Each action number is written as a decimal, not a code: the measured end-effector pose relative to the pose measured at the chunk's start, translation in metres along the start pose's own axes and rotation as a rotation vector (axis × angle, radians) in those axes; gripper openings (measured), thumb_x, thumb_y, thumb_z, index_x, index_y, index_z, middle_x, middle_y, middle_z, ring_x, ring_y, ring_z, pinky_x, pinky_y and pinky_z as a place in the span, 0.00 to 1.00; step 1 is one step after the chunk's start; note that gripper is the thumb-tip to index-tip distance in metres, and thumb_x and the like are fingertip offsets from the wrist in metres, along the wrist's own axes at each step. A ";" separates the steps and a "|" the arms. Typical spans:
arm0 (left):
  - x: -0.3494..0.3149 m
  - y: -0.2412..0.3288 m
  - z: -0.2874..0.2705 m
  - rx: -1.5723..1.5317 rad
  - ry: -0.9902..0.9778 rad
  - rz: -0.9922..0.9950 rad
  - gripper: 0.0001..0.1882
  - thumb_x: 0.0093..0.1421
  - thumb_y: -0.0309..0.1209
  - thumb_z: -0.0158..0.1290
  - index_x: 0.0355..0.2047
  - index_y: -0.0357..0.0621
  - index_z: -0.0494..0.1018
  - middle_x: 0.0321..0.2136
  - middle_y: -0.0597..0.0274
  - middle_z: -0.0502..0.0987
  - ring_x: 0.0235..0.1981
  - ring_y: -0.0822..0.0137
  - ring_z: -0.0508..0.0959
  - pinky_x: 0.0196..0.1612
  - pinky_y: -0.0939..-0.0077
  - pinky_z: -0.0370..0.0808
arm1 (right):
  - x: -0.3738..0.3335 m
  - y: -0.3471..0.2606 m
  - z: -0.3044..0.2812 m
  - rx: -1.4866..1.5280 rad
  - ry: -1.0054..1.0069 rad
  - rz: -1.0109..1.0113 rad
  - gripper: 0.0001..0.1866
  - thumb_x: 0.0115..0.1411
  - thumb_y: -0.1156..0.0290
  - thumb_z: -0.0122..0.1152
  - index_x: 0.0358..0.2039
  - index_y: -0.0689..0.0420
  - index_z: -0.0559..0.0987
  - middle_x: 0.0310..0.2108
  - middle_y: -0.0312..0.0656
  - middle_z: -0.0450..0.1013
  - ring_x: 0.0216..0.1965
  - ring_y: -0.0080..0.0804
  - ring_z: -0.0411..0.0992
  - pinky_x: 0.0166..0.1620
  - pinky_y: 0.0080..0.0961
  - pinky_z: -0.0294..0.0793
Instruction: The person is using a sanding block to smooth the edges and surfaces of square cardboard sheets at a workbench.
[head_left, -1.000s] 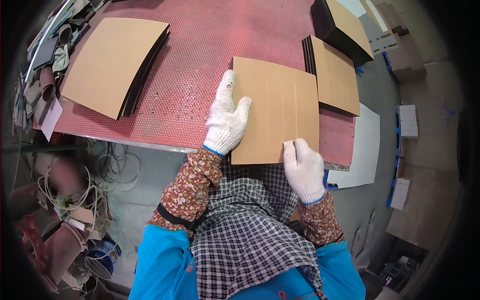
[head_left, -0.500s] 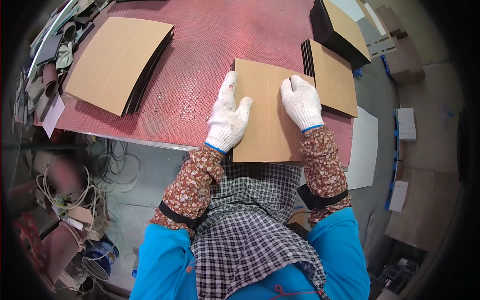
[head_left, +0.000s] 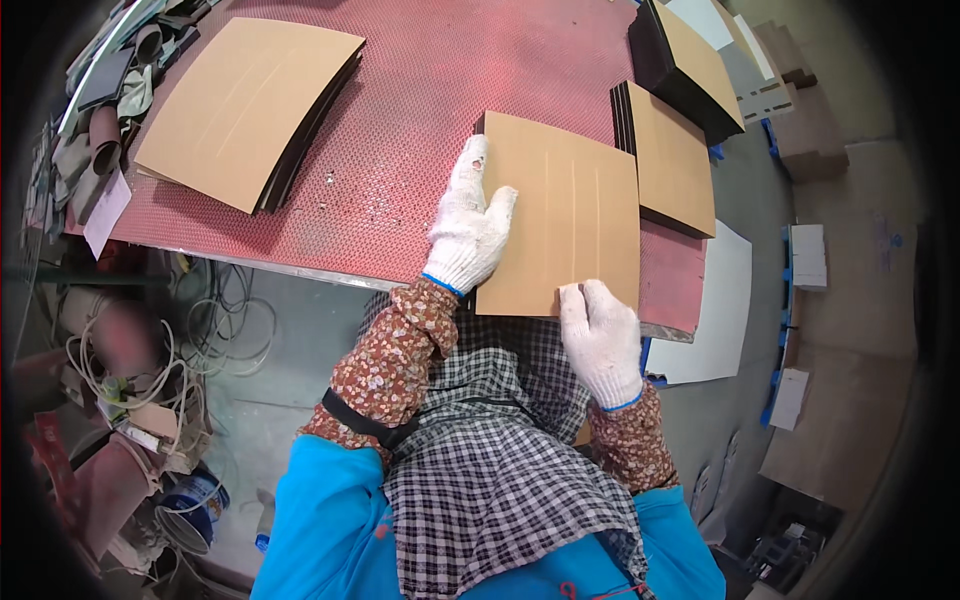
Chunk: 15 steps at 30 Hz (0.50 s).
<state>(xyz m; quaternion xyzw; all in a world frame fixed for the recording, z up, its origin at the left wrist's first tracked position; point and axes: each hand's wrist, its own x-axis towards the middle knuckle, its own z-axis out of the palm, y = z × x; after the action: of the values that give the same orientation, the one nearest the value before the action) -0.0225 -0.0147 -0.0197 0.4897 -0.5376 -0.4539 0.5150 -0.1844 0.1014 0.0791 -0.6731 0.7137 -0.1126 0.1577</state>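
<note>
In front of me a stack of tan boards (head_left: pixel 540 210) with dark edges lies at the table's near edge. Several pale lines run along its top face, away from me. My left hand (head_left: pixel 470 220), in a white knit glove, rests along the stack's left side with fingers stretched and thumb spread onto the top. A small hole shows in the glove's index finger. My right hand (head_left: pixel 603 335), gloved too, is closed at the near edge of the top board, beside the end of a pale line. Whatever its fingertips may hold is too small to make out.
Another stack of tan boards (head_left: pixel 255 110) lies left on the red textured table (head_left: pixel 400 90). To the right are a third stack (head_left: pixel 675 160) and a taller one (head_left: pixel 690 65). Rolled scraps (head_left: pixel 105 135) pile at the far left; cables (head_left: pixel 235 330) hang below the table.
My right hand has come toward me, from the upper right of the board to its near edge. More pale lines show on the top board. My left hand stays at the stack's left side.
</note>
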 end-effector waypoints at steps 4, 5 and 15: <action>-0.001 -0.001 0.000 0.006 -0.006 -0.007 0.38 0.68 0.28 0.53 0.74 0.26 0.51 0.73 0.35 0.58 0.75 0.48 0.59 0.76 0.62 0.57 | 0.005 -0.004 0.012 0.027 0.040 0.026 0.15 0.70 0.61 0.57 0.30 0.57 0.76 0.24 0.57 0.76 0.29 0.60 0.78 0.33 0.51 0.77; 0.000 -0.001 0.000 0.018 -0.007 -0.004 0.38 0.68 0.28 0.53 0.74 0.26 0.51 0.73 0.35 0.58 0.75 0.48 0.59 0.76 0.62 0.56 | 0.006 -0.002 0.015 -0.006 0.050 -0.007 0.15 0.70 0.61 0.56 0.29 0.57 0.76 0.24 0.58 0.76 0.28 0.60 0.78 0.32 0.51 0.77; -0.004 -0.003 0.000 0.094 0.000 0.027 0.39 0.68 0.28 0.54 0.74 0.27 0.51 0.73 0.35 0.57 0.75 0.47 0.58 0.76 0.61 0.56 | 0.117 -0.006 0.015 -0.222 0.106 -0.155 0.15 0.71 0.62 0.49 0.33 0.59 0.77 0.32 0.57 0.78 0.37 0.60 0.79 0.41 0.55 0.78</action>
<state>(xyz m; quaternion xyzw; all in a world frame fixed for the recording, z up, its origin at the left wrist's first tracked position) -0.0224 -0.0113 -0.0235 0.5061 -0.5647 -0.4214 0.4974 -0.1781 -0.0149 0.0587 -0.7325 0.6751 -0.0802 0.0350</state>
